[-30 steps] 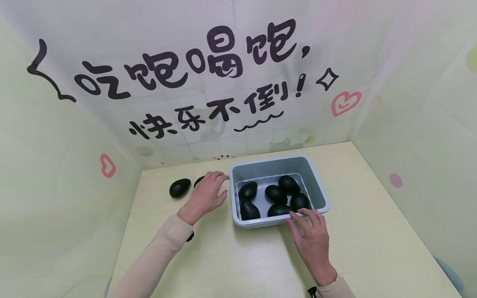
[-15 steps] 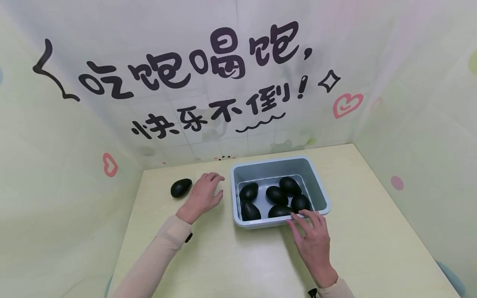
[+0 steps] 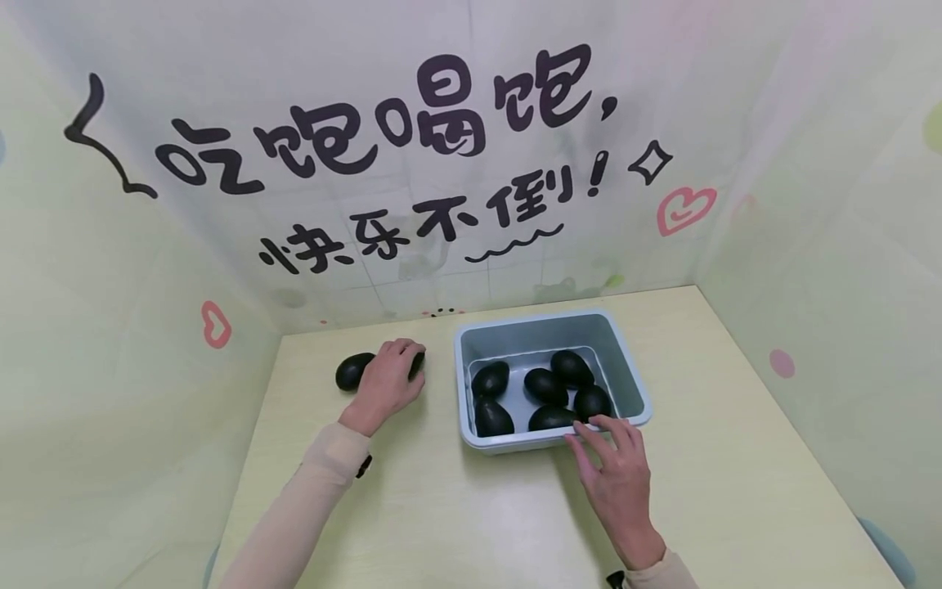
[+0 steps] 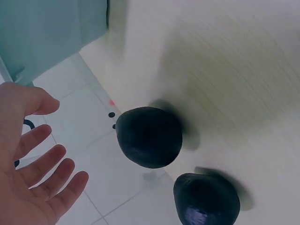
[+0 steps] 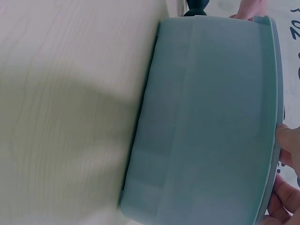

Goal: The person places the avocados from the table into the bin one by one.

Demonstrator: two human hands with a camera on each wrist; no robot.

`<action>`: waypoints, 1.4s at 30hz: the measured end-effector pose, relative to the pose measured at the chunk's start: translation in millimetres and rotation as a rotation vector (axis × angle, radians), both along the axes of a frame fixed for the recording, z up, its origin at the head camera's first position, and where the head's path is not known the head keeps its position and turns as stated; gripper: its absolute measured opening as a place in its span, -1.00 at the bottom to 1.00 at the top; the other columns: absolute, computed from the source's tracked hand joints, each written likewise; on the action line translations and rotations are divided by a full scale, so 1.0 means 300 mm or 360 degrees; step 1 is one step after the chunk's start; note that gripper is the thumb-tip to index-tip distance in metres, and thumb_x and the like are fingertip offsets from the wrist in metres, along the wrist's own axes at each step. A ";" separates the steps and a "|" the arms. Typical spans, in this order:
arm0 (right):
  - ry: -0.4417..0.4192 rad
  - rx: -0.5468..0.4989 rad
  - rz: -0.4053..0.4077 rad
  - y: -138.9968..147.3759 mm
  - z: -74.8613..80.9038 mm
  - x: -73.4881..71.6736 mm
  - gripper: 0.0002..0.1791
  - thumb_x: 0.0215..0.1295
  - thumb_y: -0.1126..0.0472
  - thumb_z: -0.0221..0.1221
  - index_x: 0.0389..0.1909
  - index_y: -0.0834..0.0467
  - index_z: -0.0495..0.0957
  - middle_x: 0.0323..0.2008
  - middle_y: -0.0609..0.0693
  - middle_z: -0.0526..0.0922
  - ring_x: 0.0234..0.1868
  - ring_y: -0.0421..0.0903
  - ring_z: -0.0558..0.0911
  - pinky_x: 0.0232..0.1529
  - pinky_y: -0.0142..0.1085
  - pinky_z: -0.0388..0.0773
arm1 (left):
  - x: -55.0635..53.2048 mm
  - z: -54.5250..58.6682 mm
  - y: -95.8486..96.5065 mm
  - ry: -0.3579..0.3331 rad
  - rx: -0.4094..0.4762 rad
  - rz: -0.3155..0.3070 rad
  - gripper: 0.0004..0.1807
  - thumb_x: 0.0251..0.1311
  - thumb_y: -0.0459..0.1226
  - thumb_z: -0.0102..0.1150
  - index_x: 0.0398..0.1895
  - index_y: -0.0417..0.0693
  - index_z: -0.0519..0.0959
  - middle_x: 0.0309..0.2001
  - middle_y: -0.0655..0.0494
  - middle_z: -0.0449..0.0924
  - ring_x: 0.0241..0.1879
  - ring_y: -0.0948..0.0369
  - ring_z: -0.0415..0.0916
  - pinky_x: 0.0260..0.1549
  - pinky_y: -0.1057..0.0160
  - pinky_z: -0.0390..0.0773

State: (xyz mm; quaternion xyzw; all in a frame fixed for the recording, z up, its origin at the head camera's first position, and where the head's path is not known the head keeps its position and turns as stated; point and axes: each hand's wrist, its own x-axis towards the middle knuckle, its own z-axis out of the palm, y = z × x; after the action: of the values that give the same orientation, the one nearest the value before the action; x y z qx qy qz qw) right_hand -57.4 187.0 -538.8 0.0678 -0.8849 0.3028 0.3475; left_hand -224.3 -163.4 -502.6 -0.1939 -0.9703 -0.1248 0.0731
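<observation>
My left hand (image 3: 386,380) reaches over one dark avocado (image 3: 417,364), which shows past the fingers in the head view. In the left wrist view the fingers are spread and relaxed, apart from that avocado (image 4: 150,140). Just to the left lies another avocado (image 3: 353,370), partly behind the hand. My right hand (image 3: 616,478) pinches the near rim of a blue-grey plastic bin (image 3: 545,323), thumb outside and fingertips over the edge. Inside it several avocados (image 3: 547,385) lie on the bottom. The right wrist view is mostly filled by the bin's outer wall (image 5: 215,117).
The pale wooden table (image 3: 456,523) runs up to a printed backdrop (image 3: 471,278) behind the bin and on both sides. Both avocados outside the bin lie near the table's back edge, left of the bin.
My left hand first drew back from beside the bin, then shifted further left, so the avocado's right end now shows past its fingers. The right hand stays on the rim.
</observation>
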 end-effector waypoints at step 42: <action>0.0037 0.0040 -0.0009 -0.003 -0.004 -0.001 -0.67 0.02 0.27 0.59 -0.14 0.19 0.85 -0.10 0.16 0.71 -0.02 0.22 0.60 0.59 -0.20 0.31 | -0.069 -0.070 -0.036 -0.0177 -0.0112 0.0186 -0.44 0.39 -0.21 0.30 0.38 -0.26 0.52 0.33 -0.34 0.54 0.31 -0.28 0.48 0.16 -0.22 0.63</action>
State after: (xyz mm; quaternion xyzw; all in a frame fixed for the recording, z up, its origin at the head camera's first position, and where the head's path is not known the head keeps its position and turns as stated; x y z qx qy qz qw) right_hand -57.7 186.2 -540.1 0.0732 -0.8847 0.2899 0.3576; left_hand -245.0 -174.1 -523.6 -0.1323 -0.9863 -0.0967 0.0194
